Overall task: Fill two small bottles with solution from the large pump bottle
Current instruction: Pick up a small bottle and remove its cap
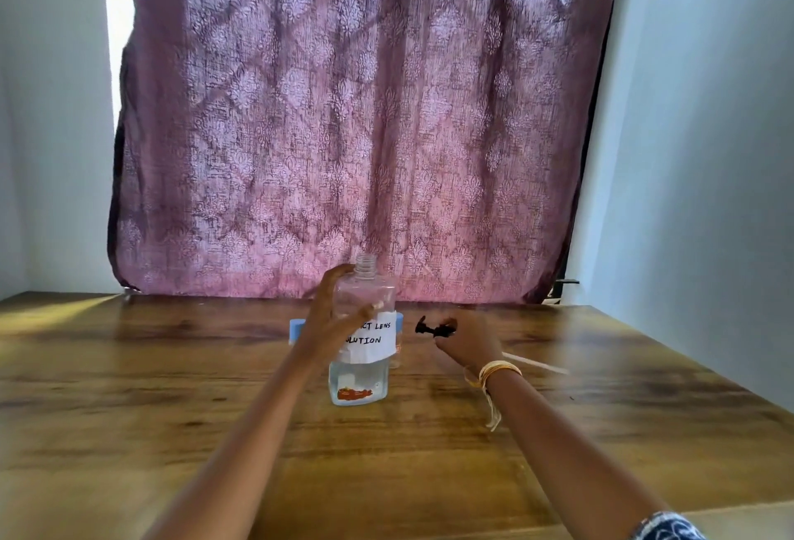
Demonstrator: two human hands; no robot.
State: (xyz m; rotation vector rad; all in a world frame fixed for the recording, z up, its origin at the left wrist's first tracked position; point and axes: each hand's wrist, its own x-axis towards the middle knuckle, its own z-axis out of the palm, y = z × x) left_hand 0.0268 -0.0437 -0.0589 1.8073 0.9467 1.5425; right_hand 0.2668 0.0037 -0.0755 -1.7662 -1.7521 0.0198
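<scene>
The large bottle (361,337) stands upright near the middle of the wooden table (172,389), its threaded neck uncapped and a little clear liquid at its base. The left hand (331,320) is wrapped around the bottle's upper body — thumb across the handwritten label (371,339). Just right of the bottle, the right hand (466,342) pinches the black pump head (434,328) — its pale tube (535,363) trailing rightward — while blue-capped small bottles (296,331) show partly behind the bottle.
</scene>
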